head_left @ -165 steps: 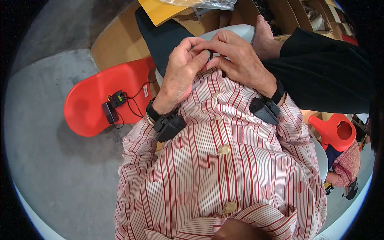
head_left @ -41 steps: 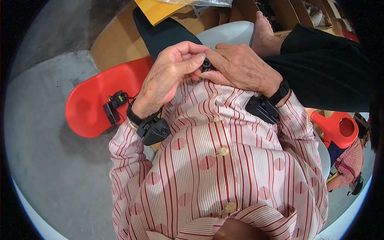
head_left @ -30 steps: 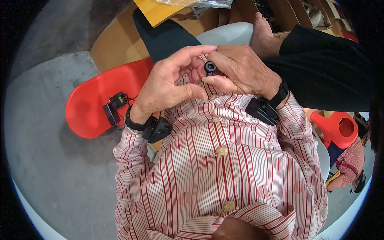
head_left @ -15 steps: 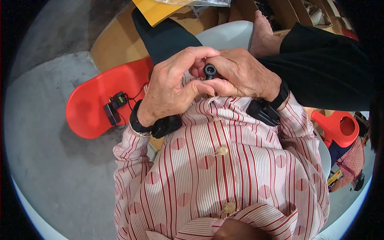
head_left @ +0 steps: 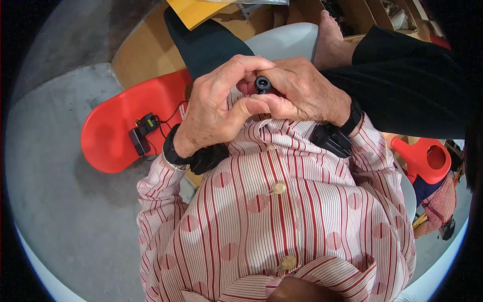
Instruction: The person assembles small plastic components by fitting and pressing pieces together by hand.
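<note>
A small black plastic part with a round, ring-shaped end [head_left: 262, 84] is held up in front of my chest, between both hands. My right hand [head_left: 307, 93] pinches it from the right, thumb and fingers closed around it. From the left, my left hand [head_left: 214, 103] curves over it. Its index fingertip meets my right hand above the part, and its thumb presses near my right thumb just below. The lower portion of the part is hidden behind the thumbs, and the left hand's other fingers are mostly covered.
A red chair seat [head_left: 113, 126] at the left bears small black devices [head_left: 141, 136] with a cable. Beyond my knees are a yellow sheet [head_left: 196, 11] and open cardboard boxes [head_left: 359, 15]. Another red seat [head_left: 425, 158] and a person [head_left: 437, 209] are at the right.
Both hands and the black part have shifted very slightly left and up. My left thumb has moved up a little, closer in under the ring-shaped end.
</note>
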Demonstrator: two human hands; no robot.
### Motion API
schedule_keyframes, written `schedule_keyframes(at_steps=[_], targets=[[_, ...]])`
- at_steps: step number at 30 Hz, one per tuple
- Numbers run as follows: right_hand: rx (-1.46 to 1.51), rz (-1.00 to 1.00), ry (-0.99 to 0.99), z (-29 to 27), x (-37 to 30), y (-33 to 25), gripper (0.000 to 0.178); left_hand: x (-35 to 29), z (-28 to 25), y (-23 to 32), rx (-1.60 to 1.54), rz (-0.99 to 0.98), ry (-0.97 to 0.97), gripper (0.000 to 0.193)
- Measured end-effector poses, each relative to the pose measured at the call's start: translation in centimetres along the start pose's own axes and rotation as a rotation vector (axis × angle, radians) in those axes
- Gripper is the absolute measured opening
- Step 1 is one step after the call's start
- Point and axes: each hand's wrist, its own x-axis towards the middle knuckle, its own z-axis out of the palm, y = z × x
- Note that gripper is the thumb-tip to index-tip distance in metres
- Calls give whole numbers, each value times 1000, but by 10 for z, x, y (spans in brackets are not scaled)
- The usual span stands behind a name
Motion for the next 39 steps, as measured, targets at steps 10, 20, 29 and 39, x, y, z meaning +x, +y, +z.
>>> schedule_keyframes(at_steps=[10,20,29,39], targets=[[168,70,-139,-13,-1,-7,32,3,-3,5,149,113,103,43],[544,425,-219,-10,7,-22,46,2,-3,9,268,236,267,21],[642,492,-187,-8,6,-24,52,3,0,10,285,250,310,13],[672,546,-227,-11,10,-26,57,2,3,13,283,234,344,21]])
